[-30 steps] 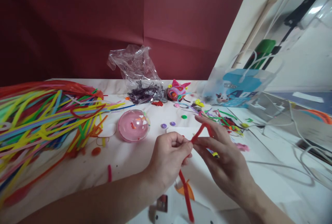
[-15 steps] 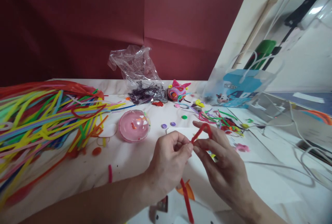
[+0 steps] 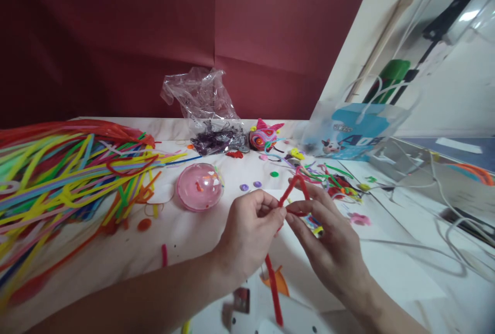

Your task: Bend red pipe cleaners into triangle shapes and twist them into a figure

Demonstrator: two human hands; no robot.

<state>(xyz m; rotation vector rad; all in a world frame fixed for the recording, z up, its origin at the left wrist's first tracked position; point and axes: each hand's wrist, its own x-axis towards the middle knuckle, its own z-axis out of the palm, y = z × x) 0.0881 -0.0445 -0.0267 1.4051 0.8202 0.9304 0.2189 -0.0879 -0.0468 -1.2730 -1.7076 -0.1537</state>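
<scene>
We count one red pipe cleaner, pinched by left hand and right hand. Nearby: one pink dome, two purple buttons.

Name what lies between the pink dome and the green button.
Two small purple buttons lie there on the white table, between the pink dome and the green button, seen in the head view.

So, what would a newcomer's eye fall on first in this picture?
First comes the big pile of bright pipe cleaners, spread over the left of the table. Next, at the centre, the left hand and the right hand both pinch a bent red pipe cleaner. Behind the hands lies a pink ball, with a clear bag further back.
</scene>
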